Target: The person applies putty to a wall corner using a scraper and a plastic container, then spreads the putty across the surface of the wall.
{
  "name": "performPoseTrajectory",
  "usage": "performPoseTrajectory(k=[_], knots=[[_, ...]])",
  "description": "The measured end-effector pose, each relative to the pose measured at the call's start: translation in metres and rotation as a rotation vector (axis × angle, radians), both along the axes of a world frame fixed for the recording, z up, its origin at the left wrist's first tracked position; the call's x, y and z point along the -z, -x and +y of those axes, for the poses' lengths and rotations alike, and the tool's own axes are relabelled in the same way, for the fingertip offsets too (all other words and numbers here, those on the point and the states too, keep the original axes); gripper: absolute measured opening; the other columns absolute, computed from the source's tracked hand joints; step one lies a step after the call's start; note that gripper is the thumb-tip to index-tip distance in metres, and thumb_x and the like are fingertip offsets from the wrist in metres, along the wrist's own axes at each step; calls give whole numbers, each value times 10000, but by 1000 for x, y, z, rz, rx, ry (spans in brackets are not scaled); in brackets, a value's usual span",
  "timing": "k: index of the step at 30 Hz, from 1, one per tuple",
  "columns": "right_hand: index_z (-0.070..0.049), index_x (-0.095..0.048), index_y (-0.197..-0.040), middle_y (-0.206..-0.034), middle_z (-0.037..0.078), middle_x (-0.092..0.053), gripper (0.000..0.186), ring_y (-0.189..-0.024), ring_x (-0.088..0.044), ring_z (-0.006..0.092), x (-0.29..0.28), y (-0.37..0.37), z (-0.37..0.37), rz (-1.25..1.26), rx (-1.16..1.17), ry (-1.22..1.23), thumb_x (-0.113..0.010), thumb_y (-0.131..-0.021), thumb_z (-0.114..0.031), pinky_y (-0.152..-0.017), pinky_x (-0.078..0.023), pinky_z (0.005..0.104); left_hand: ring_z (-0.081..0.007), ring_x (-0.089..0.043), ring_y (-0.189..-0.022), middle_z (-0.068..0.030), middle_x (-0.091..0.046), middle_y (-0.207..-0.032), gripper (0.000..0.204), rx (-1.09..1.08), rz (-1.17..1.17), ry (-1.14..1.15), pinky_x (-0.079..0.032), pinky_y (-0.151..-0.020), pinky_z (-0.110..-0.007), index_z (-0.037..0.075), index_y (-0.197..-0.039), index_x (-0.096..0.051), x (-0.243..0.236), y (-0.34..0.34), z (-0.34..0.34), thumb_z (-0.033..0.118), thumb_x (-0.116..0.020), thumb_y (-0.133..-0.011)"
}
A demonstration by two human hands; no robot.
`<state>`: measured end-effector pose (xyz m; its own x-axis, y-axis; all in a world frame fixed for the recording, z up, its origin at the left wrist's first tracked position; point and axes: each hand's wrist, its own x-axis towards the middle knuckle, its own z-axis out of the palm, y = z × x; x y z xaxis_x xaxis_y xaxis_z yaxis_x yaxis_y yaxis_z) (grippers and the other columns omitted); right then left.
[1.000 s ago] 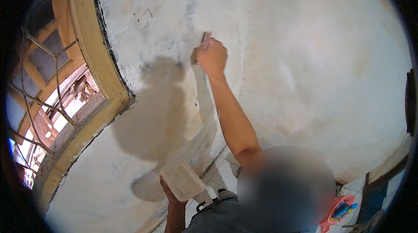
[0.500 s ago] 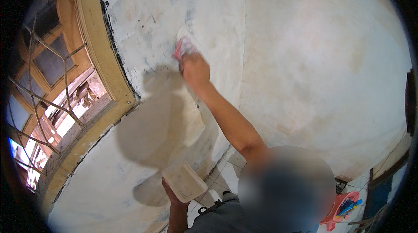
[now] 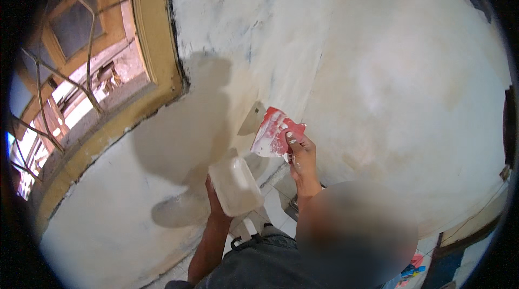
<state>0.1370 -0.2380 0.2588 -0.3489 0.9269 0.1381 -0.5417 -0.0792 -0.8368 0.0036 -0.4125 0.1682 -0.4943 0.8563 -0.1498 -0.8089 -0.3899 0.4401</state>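
My right hand (image 3: 303, 162) grips a red plastic putty spreader (image 3: 274, 135), thumb on its face, which is smeared with white putty. Specks of putty also cling to my fingers. Behind the spreader shows a thin grey-beige flat piece (image 3: 251, 118) with a small dark hole; whether my hand holds it too I cannot tell. Below and to the left, my left hand (image 3: 212, 194) grasps a whitish rectangular tub (image 3: 236, 186) by its left side. The spreader is just above and right of the tub, apart from it. Before me is a patchy white wall (image 3: 265, 35).
At the left, a yellowish wooden window frame (image 3: 154, 24) borders the wall, with bent metal grille bars (image 3: 89, 46) inside it. Pale floor tiles (image 3: 275, 205) show below the tub. A blurred round patch covers the lower right. Small blue and pink items (image 3: 412, 270) lie beyond it.
My right hand has come down from the upper wall with the spreader, turning its face into view near the tub. The tub has shifted slightly up and right. The view has shifted too.
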Motion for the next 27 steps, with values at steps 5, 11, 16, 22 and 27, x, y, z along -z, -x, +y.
performPoseTrajectory(k=[5, 11, 16, 22, 27], knots=[[19, -599, -933, -703, 25, -605, 133, -587, -519, 93, 20, -20, -9, -437, 38, -349, -555, -929, -106, -523, -418, 255, -281, -592, -1104, -94, -581, -1234, 699, 131, 60, -110, -517, -913, -484, 130, -1337, -482, -13, -2, 20, 663, -386, -895], [15, -587, -882, -682, 35, -592, 94, -585, -515, 94, 13, -14, -21, -639, 133, -435, -550, -901, -69, -536, -423, 271, -285, -605, -1080, -104, -579, -1235, 779, 56, 48, 42, -528, -904, -473, 121, -1343, -475, -25, -1, 31, 720, -406, -849], [18, -579, -843, -642, 58, -569, 118, -559, -499, 114, 23, -9, -20, -747, 117, -514, -573, -885, -92, -532, -415, 291, -285, -592, -1112, -120, -572, -1249, 795, 89, 8, -15, -518, -921, -477, 102, -1360, -451, -21, -4, 44, 715, -412, -855], [40, -567, -829, -655, 179, -587, 147, -574, -561, 278, 21, 0, -23, -931, 109, -624, -598, -833, -104, -575, -447, 375, -290, -568, -1160, -140, -547, -1299, 811, 161, 34, -131, -478, -977, -467, 78, -1395, -404, -29, -8, 49, 695, -422, -869], [10, -563, -881, -714, 201, -620, 204, -657, -619, 387, 28, 3, -16, -951, 56, -660, -584, -851, -190, -602, -473, 440, -295, -555, -1179, -143, -538, -1313, 832, 160, 90, -116, -455, -1007, -455, 69, -1403, -393, -26, -6, 51, 700, -430, -861]])
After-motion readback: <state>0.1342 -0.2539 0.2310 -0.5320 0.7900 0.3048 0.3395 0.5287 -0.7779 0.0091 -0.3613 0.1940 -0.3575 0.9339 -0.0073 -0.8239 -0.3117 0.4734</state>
